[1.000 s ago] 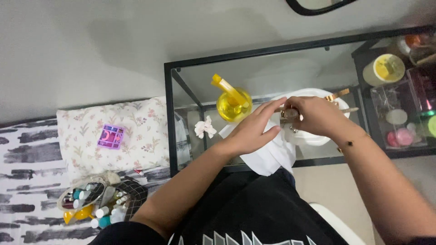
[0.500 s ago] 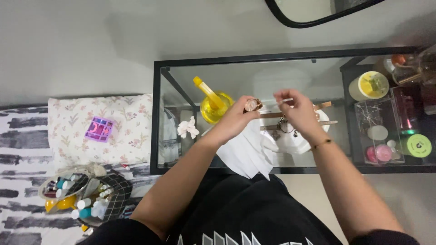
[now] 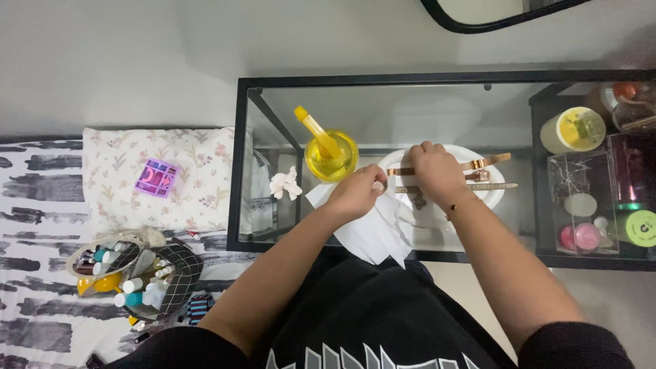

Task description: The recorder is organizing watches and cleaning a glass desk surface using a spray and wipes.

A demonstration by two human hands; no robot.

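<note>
The white cloth (image 3: pixel 372 229) lies under the left hand (image 3: pixel 355 195), curled on a small round object (image 3: pixel 377 185), while the right hand (image 3: pixel 434 171) grips rose-gold straps (image 3: pixel 478 174) over the white plate (image 3: pixel 495 195).

Right hand (image 3: pixel 432 171) has dropped from midair onto the white plate (image 3: pixel 493 193).

Left hand (image 3: pixel 357 193) fingers curled shut, right hand (image 3: pixel 433 172) palm down, fingers bent

Hands at a glass bench (image 3: pixel 273 89)

Left hand (image 3: pixel 355 195) pinches a small watch (image 3: pixel 377 185) over white cloth (image 3: pixel 372 232); right hand (image 3: pixel 432 171) rests on a white dish (image 3: pixel 493 195).
</note>
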